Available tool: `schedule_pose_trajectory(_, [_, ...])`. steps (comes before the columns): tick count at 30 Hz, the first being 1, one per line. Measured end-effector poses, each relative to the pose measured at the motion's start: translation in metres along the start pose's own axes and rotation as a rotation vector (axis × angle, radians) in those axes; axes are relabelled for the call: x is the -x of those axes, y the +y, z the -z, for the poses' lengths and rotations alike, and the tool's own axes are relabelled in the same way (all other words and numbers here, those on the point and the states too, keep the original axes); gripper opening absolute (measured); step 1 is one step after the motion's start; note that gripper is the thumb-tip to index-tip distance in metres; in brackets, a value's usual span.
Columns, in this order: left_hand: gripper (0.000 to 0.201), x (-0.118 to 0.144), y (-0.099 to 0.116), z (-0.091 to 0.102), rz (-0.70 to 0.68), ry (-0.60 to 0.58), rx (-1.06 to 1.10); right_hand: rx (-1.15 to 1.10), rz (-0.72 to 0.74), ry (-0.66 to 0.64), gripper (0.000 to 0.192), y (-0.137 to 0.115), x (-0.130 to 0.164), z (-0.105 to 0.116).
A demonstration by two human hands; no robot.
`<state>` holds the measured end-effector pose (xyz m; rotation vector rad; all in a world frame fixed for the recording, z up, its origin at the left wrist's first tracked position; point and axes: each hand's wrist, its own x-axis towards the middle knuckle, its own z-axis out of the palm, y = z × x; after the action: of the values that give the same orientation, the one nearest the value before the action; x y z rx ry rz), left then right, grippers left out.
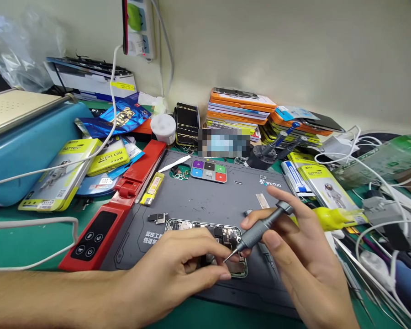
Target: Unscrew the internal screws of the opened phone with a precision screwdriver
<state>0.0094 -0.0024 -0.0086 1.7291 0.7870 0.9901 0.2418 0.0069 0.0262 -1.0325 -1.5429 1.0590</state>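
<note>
Grey metal, the screwdriver (260,227) was pinched in the right hand (301,256), its tip down inside the opened phone (207,246). Left hand (178,269) fingers (212,274) pressed together on the phone, pinning it to the grey mat (205,201). Judged risks: a slipping tip could gouge the board or jab the left fingers touching beside it; a freed screw could roll off. Behind the phone lay open mat up to the coloured tray (208,170). Left of the phone a red tool (113,214) hemmed the mat's edge; right of it, tangled white cables (380,219) crowded the worktop (20,237).
</note>
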Motion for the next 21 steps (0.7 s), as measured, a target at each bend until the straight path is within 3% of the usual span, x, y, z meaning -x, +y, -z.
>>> schedule_pose_trajectory(21, [0.031, -0.0051, 0.0084, 0.0049, -0.044, -0.047, 0.090, -0.003, 0.041, 0.024, 0.045, 0.0003, 0.0009, 0.0005])
